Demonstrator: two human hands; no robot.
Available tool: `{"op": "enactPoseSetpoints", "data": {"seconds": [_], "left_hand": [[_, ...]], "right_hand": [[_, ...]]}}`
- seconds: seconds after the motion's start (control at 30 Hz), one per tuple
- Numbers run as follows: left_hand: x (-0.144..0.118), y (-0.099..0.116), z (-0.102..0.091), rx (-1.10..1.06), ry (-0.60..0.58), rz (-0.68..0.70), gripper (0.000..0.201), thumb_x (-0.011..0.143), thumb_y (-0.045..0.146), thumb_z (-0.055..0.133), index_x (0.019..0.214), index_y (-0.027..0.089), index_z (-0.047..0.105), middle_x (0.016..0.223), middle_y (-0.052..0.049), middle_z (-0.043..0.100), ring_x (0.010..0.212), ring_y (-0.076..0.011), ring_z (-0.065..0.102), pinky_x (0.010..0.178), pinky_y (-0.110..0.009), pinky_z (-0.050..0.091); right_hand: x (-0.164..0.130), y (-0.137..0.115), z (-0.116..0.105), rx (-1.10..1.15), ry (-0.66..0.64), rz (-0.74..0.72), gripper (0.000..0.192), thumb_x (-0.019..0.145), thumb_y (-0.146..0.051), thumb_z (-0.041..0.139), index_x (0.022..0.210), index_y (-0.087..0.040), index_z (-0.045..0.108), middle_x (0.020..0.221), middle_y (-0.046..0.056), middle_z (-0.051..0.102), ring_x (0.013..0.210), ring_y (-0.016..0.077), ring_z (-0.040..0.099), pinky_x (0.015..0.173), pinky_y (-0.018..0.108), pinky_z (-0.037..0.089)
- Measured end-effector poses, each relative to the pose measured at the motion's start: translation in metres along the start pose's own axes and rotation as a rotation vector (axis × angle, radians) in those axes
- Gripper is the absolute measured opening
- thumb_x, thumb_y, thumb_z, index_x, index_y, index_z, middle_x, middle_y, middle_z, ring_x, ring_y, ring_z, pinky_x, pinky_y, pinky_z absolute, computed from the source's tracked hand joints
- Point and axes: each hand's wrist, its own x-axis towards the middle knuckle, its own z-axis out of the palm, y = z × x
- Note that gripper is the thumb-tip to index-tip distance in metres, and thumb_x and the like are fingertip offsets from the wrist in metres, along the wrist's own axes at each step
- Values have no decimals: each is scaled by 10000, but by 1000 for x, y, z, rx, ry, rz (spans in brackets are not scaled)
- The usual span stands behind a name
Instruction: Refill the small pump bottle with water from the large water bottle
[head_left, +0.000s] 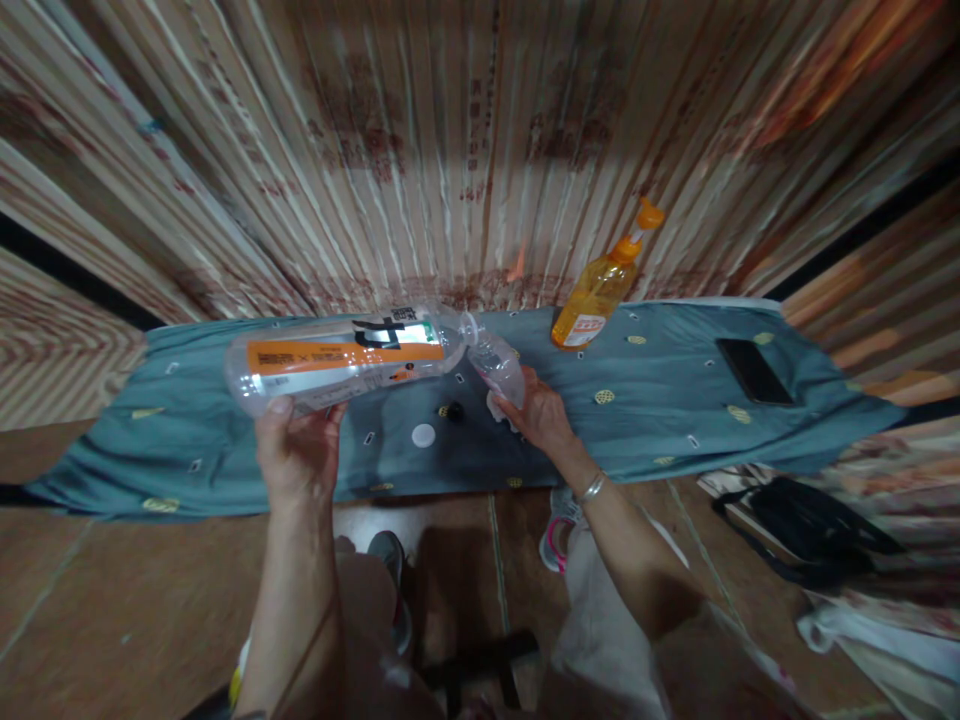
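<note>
My left hand (301, 440) is closed round the base end of a large clear plastic bottle (352, 358) with an orange and silver label, which lies nearly level above the table. Its neck points right and meets the mouth of a smaller clear plastic bottle (495, 365). That smaller bottle tilts up toward the joined mouths, and my right hand (541, 412) grips its lower end. Whether liquid passes between them I cannot tell. Below the necks, a round white cap (423, 436) and a small black cap-like piece (454, 411) lie on the cloth.
A pump bottle of orange liquid (595, 298) stands at the table's back edge. A black phone (753, 371) lies to the right on the teal cloth (202, 400). Patterned curtains (420, 150) hang behind. A black bag (810, 525) sits low at the right.
</note>
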Motion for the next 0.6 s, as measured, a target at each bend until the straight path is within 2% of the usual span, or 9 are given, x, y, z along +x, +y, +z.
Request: {"op": "enactPoseSetpoints", "data": {"seconds": [0.13,0.33,0.6], "left_hand": [[0,0,0,15,-17,7,381,617,450,910,911,279,739,1103,-29,817,1161,-262,744,904,-318,641],[0,0,0,8,-6,13,428,611,451,919,957,281,732,1043,-21,813,1116,-257,748,845,-299,640],[-1,1,2,-31,-6,10,450,596,419,953,986,313,756,1115,5,828,1130,-259,766,869,-316,652]], "right_hand": [[0,0,1,9,16,-1,581,1050,-495,645,1453,-85,562,1146,250,789,1020,340,778,888,474,650],[0,1,2,23,49,-32,574,1048,-479,648,1483,-117,552,1132,225,798,998,329,783,881,479,658],[0,0,-1,11,12,1,553,1031,-474,684,1454,-136,570,1080,199,801,992,328,786,877,458,655]]}}
